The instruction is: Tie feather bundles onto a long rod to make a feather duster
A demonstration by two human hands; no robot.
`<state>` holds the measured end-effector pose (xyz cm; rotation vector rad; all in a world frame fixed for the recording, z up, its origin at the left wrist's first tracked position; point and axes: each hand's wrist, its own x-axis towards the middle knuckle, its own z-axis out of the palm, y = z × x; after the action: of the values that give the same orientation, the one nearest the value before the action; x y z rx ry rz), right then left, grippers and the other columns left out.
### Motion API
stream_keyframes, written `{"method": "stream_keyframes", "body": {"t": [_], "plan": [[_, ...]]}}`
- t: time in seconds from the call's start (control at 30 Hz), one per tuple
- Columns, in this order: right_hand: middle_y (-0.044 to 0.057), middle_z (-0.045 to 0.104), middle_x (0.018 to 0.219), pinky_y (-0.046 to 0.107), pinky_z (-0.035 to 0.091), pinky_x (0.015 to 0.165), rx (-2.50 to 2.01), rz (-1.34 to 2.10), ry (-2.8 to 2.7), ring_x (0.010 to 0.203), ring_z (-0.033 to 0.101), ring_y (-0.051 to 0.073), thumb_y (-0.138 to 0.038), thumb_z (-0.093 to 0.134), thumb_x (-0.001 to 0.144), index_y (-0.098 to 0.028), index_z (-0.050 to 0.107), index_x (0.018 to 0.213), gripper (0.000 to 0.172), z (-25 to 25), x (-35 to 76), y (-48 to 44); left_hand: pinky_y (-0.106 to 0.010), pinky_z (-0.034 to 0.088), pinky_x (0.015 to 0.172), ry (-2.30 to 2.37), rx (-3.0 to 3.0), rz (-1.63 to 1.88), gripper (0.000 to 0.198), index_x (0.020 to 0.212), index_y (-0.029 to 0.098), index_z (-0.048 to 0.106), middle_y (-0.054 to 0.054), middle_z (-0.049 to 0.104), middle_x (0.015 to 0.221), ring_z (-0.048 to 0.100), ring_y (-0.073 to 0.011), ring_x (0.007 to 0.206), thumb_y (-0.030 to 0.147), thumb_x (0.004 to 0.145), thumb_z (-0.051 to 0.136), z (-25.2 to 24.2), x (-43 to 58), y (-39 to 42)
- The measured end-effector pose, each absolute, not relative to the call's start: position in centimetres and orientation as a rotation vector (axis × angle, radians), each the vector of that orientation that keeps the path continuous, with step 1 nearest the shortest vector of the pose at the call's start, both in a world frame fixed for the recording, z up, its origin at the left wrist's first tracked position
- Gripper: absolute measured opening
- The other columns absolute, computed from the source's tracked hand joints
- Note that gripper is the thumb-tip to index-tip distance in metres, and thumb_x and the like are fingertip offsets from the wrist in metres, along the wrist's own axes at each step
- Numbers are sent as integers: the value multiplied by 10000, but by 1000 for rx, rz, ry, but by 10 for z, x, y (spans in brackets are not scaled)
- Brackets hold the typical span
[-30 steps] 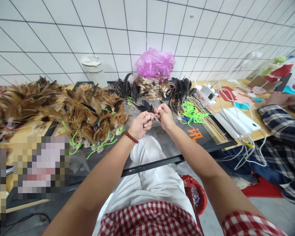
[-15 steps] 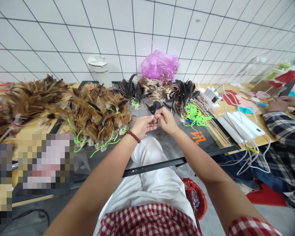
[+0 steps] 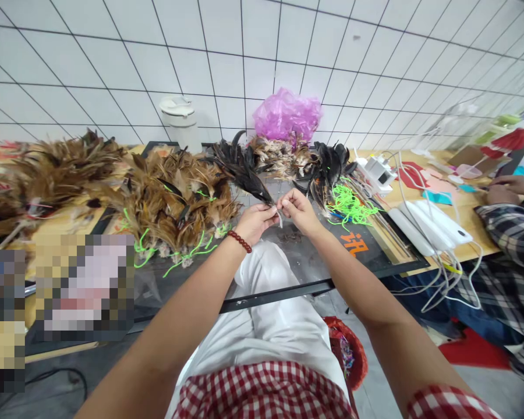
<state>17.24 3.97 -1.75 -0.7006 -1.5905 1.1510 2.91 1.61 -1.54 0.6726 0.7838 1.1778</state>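
Observation:
My left hand [image 3: 254,222] and my right hand [image 3: 300,210] meet over the dark glass table [image 3: 288,273], fingers pinched together. Between them I hold a small bundle of black feathers [image 3: 248,174] by its quill ends; the feathers fan up and to the left. A red bead bracelet [image 3: 239,240] sits on my left wrist. Behind my hands lie a pile of black feathers [image 3: 327,163] and a tangle of neon green cords [image 3: 347,205]. Brown feather bundles [image 3: 174,198] with green ties lie left of my hands.
A pink plastic bag [image 3: 286,113] and a white lidded container [image 3: 181,122] stand by the tiled wall. White power strips and cables [image 3: 428,224] lie at right, where another person's hand [image 3: 506,187] in a plaid sleeve rests. A red basket [image 3: 349,349] sits below.
The dark feathers in my hands, bunched short before, now stretch out long toward the upper left. Both hands stay pinched together at about the same place. The view shifted slightly.

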Motion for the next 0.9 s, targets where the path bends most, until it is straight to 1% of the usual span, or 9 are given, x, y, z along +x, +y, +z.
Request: {"method": "stream_keyframes", "body": {"t": [0.07, 0.13, 0.27, 0.37, 0.47, 0.63, 0.73, 0.83, 0.9], "plan": [[-28, 553, 677, 214, 309, 492, -665, 1163, -1581, 499, 371, 64, -503, 617, 806, -189, 486, 762, 343, -17, 171, 39, -276, 520, 704, 786, 653, 1218, 169, 702, 86, 627, -37, 653, 701, 613, -106, 653, 157, 650, 771, -16, 31, 16], [-23, 577, 701, 213, 313, 493, -630, 1191, -1547, 491, 379, 58, -488, 630, 801, -186, 488, 760, 336, -16, 170, 38, -291, 525, 706, 815, 654, 1251, 180, 695, 92, 613, -38, 656, 710, 611, -110, 662, 189, 671, 763, -16, 33, 16], [-26, 590, 710, 207, 316, 486, -584, 1233, -1420, 477, 387, 50, -474, 654, 785, -189, 468, 749, 342, -12, 169, 37, -274, 527, 621, 885, 742, 1194, 179, 705, 89, 613, -33, 625, 667, 588, -101, 592, 226, 723, 726, -14, 34, 13], [-34, 579, 694, 205, 342, 490, -607, 1227, -1373, 486, 422, 53, -477, 668, 769, -192, 462, 743, 353, -11, 169, 37, -263, 530, 589, 878, 801, 1096, 191, 728, 90, 607, -30, 615, 675, 600, -101, 570, 251, 751, 705, -10, 32, 10], [-43, 561, 681, 206, 374, 488, -636, 1231, -1323, 484, 449, 55, -484, 672, 759, -195, 454, 736, 363, -11, 166, 38, -263, 542, 590, 834, 843, 1010, 177, 754, 95, 594, -29, 615, 706, 631, -112, 580, 251, 782, 672, -8, 31, 9], [-71, 485, 608, 196, 381, 447, -656, 1239, -1235, 448, 405, 53, -493, 680, 741, -209, 421, 720, 385, -12, 161, 42, -259, 550, 572, 811, 883, 987, 148, 816, 112, 573, -18, 612, 731, 633, -106, 563, 241, 800, 644, -8, 32, 11], [-65, 503, 602, 197, 384, 438, -719, 1220, -1281, 448, 419, 57, -492, 679, 740, -205, 438, 718, 375, -15, 164, 44, -258, 544, 535, 882, 941, 989, 152, 855, 122, 560, -3, 597, 707, 629, -111, 547, 198, 771, 661, -11, 34, 10], [-55, 549, 616, 202, 390, 447, -751, 1277, -1324, 446, 421, 56, -491, 674, 743, -201, 452, 730, 365, -17, 169, 45, -226, 503, 455, 964, 1007, 1014, 143, 810, 120, 549, -4, 594, 706, 595, -95, 496, 154, 737, 667, -14, 37, 9], [-51, 573, 628, 197, 374, 445, -737, 1347, -1332, 438, 397, 50, -479, 676, 743, -199, 454, 739, 358, -18, 171, 45, -194, 435, 384, 962, 1025, 1033, 140, 796, 122, 551, -13, 598, 704, 563, -84, 465, 185, 740, 662, -15, 38, 9]]}}
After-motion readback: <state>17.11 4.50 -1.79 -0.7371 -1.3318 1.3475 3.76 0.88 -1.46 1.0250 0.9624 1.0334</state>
